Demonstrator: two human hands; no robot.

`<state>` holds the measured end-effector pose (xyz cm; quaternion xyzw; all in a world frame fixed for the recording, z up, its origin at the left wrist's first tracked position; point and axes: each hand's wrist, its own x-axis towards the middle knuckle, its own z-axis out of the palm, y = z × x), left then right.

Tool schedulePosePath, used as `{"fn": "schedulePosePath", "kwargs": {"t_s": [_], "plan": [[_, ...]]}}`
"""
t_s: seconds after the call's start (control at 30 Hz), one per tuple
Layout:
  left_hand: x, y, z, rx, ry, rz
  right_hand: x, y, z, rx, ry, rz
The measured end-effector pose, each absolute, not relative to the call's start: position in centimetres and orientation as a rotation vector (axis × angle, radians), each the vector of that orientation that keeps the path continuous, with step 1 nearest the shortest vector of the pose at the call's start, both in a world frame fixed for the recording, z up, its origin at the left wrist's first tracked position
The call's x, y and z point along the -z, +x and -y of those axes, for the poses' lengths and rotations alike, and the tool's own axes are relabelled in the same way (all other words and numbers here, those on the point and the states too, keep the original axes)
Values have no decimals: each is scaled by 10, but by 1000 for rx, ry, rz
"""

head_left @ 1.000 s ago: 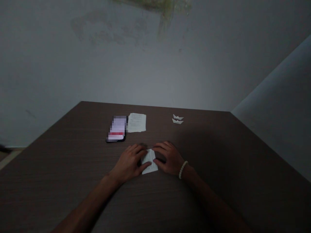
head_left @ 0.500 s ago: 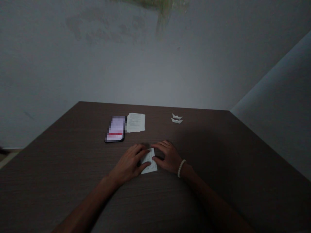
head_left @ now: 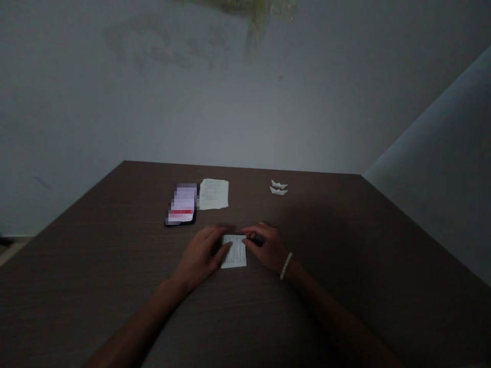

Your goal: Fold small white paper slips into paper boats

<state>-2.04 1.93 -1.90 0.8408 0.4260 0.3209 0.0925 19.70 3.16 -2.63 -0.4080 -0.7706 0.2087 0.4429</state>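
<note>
From paper slip: phone at 11, paper sheets at 12, paper boats at 1; passage between sheets and boats; wall beyond.

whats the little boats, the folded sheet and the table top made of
The two small boats look like folded white paper: matt, with crisp creases. The folded sheet looks like thin matt paper, with printed lines showing. The table top looks like dark brown laminate or veneer, with fine wood-like streaks and a slight sheen; the dim light leaves open which.
</note>
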Motion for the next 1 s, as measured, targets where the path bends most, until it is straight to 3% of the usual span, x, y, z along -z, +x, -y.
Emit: {"fn": "schedulePosePath", "kwargs": {"t_s": [0.2, 0.3, 0.67, 1.0], "plan": [[9, -22, -14, -1348, 2646, -1063, 11, 199, -24, -314, -827, 1899], [7, -24, -10, -1382, 2765, -1025, 6, 203, -20, -244, -816, 1953], [17, -23, -20, -702, 2823, -947, 14, 219, -18, -319, -888, 2321], [6, -19, -14, -640, 2787, -879, 10, 219, -15, -427, -940, 2333]]}}
